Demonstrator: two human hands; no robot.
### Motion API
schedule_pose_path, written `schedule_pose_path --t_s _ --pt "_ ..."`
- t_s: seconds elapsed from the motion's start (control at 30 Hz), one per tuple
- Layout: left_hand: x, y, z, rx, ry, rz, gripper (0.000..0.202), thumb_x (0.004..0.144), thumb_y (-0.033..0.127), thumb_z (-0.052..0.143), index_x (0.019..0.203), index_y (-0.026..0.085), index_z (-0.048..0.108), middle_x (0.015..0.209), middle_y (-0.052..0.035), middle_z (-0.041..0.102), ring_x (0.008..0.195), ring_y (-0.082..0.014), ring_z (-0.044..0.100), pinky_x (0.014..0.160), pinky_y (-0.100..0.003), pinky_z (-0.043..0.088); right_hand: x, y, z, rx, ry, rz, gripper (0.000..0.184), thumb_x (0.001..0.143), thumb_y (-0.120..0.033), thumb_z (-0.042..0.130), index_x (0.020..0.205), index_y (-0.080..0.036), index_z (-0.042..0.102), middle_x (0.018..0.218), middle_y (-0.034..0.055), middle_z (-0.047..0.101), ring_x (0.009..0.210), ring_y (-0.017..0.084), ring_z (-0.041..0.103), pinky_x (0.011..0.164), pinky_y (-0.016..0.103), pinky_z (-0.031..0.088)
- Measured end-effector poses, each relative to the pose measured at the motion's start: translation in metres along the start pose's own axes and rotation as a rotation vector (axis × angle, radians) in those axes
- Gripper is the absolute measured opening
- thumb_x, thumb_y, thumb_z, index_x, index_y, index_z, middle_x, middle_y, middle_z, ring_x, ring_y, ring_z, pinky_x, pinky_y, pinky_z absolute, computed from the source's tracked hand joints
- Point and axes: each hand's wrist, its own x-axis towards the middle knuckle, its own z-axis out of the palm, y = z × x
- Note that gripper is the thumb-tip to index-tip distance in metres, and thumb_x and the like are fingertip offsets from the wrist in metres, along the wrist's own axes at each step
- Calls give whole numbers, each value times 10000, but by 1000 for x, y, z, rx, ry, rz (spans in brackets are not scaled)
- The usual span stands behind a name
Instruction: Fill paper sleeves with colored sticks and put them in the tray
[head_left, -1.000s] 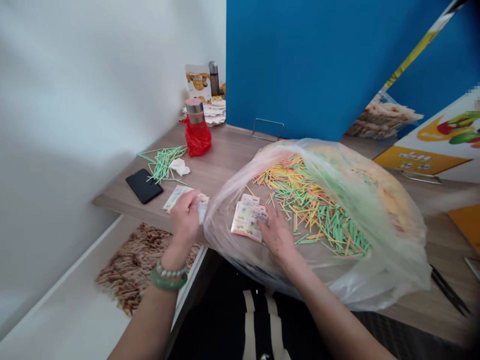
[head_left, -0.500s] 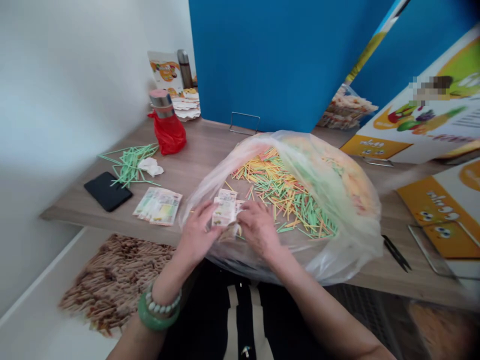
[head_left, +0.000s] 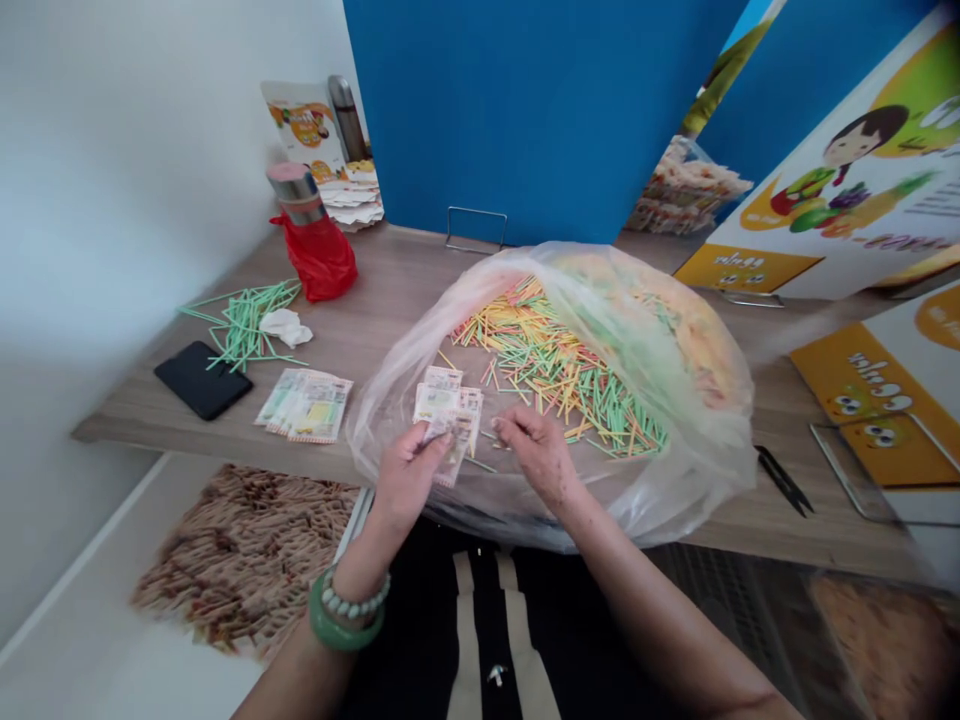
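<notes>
My left hand (head_left: 405, 478) pinches a small clear printed packet (head_left: 453, 458) between thumb and fingers. Just beyond it, other flat printed packets (head_left: 442, 400) overlap on the spread mouth of a large clear plastic bag (head_left: 401, 385). My right hand (head_left: 538, 452) is closed in a pinch a little to the right of the packet, apart from it. Whatever its fingertips hold, if anything, is too small to make out. Thin short sticks (head_left: 559, 365) in green, yellow, orange and red lie heaped in the bag, beyond my right hand.
Left on the table are a fanned stack of packets (head_left: 321, 408), a black phone (head_left: 202, 380), long green sticks (head_left: 247, 325), crumpled tissue (head_left: 285, 327) and a flask in a red bag (head_left: 322, 262). Black tweezers (head_left: 782, 480) lie right. A blue panel (head_left: 510, 110) stands behind.
My hands have separated: the right has drawn away from the packets with its fingers pinched, while the left has closed on one packet. The view has shifted slightly.
</notes>
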Motion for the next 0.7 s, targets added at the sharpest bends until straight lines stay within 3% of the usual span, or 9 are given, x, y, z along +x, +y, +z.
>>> schedule_pose_path --t_s 0.07,0.17,0.23,0.3,0.47,0.53,0.63,0.7 --pt "0 -7 -7 -11 -61 22 260 855 407 637 959 178 706 860 -28 714 819 -201 642 765 -308 509 -4 7 6 -132 -32 -65 267 925 -231 517 662 -196 543 637 -22 534 657 148 490 639 266 354" --pt "-1 -19 -14 218 -252 216 161 850 303 618 811 183 717 928 -59 718 928 -211 646 866 -325 494 -18 14 18 -423 -308 -336 145 887 -105 548 847 -200 651 865 22 671 839 189 539 777 306 378" --pt "-1 -28 -16 334 -342 308 186 854 231 568 732 184 700 984 -80 721 987 -213 652 903 -334 488 -25 18 18 -603 -428 -439 183 895 -97 566 992 -217 665 1016 41 682 931 216 525 817 333 373" --pt "-1 -35 -18 395 -382 343 212 858 197 539 720 186 700 1018 -92 728 1027 -214 660 926 -345 488 -26 23 5 -760 -423 -420 203 916 -112 562 1053 -227 657 1070 61 664 989 241 499 837 357 364" --pt "2 -40 -24 424 -466 383 187 786 137 566 756 203 739 1072 -90 739 1085 -229 662 958 -374 494 -9 26 -34 -978 -185 -191 224 907 -81 525 989 -218 681 1072 100 656 1009 283 458 853 401 333" --pt "2 -37 -24 418 -492 390 221 751 99 548 749 209 740 1050 -77 745 1060 -223 666 936 -369 501 -5 18 -28 -944 -215 -252 207 918 -106 523 991 -224 676 1068 91 657 1010 279 459 870 405 329" --pt "2 -32 -22 420 -506 411 217 752 95 538 729 201 725 959 -61 743 937 -198 678 872 -342 502 -1 9 1 -892 -316 -405 165 949 -157 512 1023 -216 648 1072 81 650 1020 270 466 876 400 330" --pt "2 -31 -19 427 -498 422 194 768 107 546 706 195 708 879 -49 728 851 -181 667 823 -321 493 4 12 15 -905 -317 -423 147 959 -174 512 1034 -207 635 1092 79 643 1030 265 466 865 392 329"
